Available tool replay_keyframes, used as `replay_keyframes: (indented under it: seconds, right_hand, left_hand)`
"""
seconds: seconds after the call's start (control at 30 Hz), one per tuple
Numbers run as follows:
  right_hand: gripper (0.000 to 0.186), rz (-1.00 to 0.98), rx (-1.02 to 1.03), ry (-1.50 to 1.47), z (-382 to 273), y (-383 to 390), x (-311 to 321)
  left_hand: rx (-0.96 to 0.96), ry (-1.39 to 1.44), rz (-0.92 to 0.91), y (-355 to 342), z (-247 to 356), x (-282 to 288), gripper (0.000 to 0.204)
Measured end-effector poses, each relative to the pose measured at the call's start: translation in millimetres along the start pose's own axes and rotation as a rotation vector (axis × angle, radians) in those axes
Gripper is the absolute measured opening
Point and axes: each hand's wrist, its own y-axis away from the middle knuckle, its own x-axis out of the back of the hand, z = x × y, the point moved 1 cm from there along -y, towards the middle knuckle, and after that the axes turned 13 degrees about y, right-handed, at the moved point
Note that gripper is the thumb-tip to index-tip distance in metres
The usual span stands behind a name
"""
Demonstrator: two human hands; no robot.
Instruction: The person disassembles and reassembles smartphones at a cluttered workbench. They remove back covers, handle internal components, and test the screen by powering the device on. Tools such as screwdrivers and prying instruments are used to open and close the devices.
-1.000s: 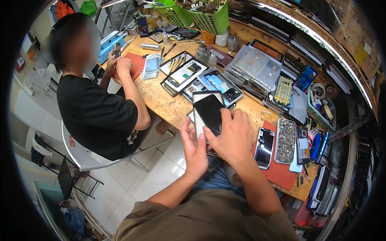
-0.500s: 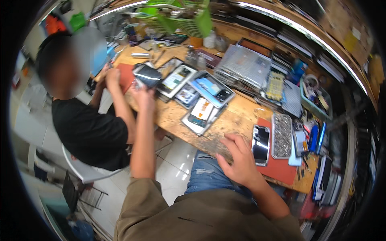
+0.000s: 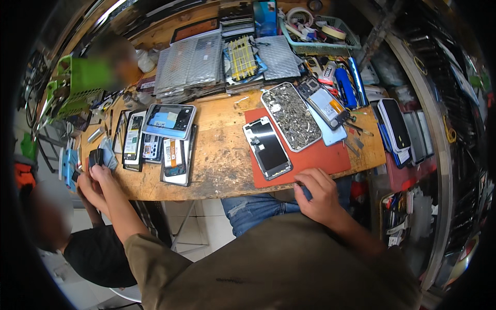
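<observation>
Left hand [image 3: 103, 174], 9 o'clock, grips a dark phone [image 3: 96, 156]; right hand [image 3: 319, 195], 4 o'clock, curls loosely, empty. The red mat [image 3: 335, 159] likely cushions the phone screen [image 3: 270, 153].

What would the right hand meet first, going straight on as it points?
Probably the red mat, then the phone screen on it, though the height of the right hand is unclear.

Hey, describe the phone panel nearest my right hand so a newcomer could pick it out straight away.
Find the wooden workbench, then the red mat at its near edge, right of centre. On the mat's left part lies the phone panel, beside a tray of small grey bits. Its pale-rimmed, glossy black face sets it apart from that tray.
</observation>
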Motion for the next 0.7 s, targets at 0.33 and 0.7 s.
replay_keyframes:
  seconds: [0.33,0.7]
  right_hand:
    - [0.076,-0.152,-0.037,0.456,-34,-41,-35]
    - [0.077,-0.071,-0.157,-0.09,-20,-12,-26]
  left_hand:
    - [-0.386,-0.386,-0.478,308,48,-37,0.018]
    - [0.254,-0.772,-1.682,577,26,-141,0.028]
